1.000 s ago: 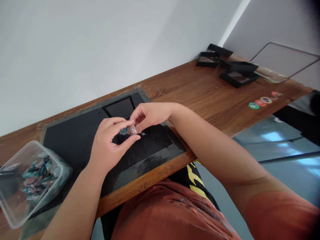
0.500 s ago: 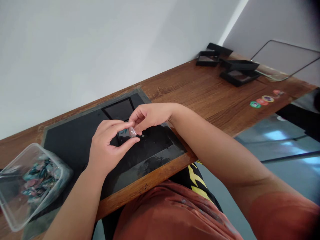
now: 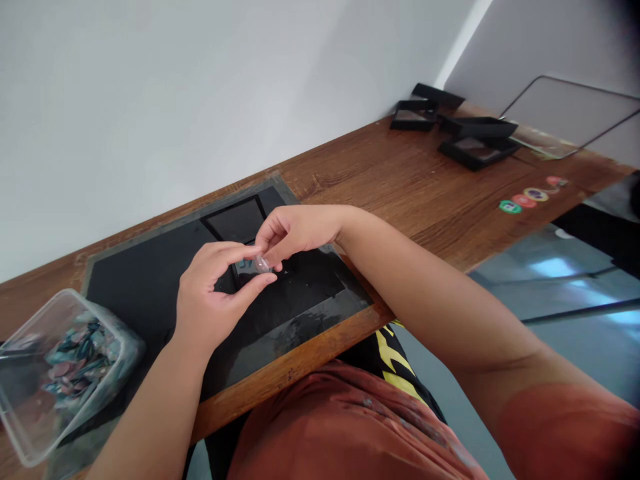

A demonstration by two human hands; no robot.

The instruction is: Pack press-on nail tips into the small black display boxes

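Above a dark mat, my two hands meet at a small clear plastic piece, perhaps a little bag. My left hand has thumb and forefinger curved round it, their tips at its upper and lower edges. With bent fingers, my right hand pinches its right side. Fingertips hide part of the piece, and I cannot make out what is inside. Just beneath the hands lies a black-framed box or tray, partly covered, with a bluish mark showing near the left fingers.
A clear plastic tub of small teal and pink wrapped pieces stands at the left. Several black boxes sit at the far right of the wooden table. Round coloured stickers lie by its right edge. A pale wall borders the back.
Both hands have shifted very slightly left with the clear piece, which has tilted a little. The left thumb tip sits closer to it. The view has moved slightly.
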